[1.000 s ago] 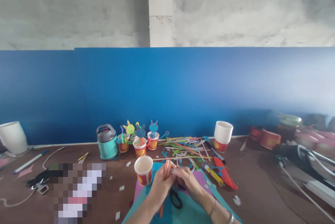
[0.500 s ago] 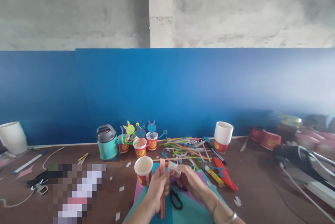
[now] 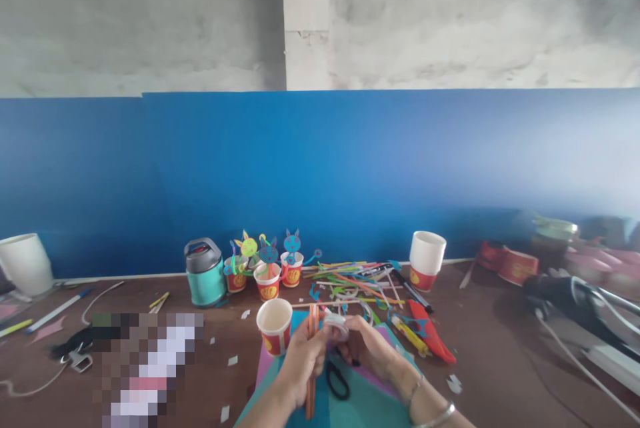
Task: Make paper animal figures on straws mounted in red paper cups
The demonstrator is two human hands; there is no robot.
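My left hand (image 3: 303, 365) grips a pair of long orange strips (image 3: 312, 355) that stand nearly upright. My right hand (image 3: 367, 345) holds a small roll of clear tape (image 3: 336, 323) right against the top of the strips. Both hands hover over teal and purple paper sheets (image 3: 370, 408) at the near table edge. Black-handled scissors (image 3: 336, 378) lie on the sheets just below my hands. An open red paper cup (image 3: 275, 325) stands just left of my left hand.
Three decorated red cups (image 3: 267, 278) and a teal flask (image 3: 205, 271) stand behind. Several coloured strips (image 3: 353, 278), a stack of cups (image 3: 425, 260), a red craft knife (image 3: 430, 338) and cables (image 3: 575, 355) lie to the right. A white pot (image 3: 25, 263) sits far left.
The orange strips turned from slanted to nearly upright in my left hand. My right hand brought the tape roll up into view beside them.
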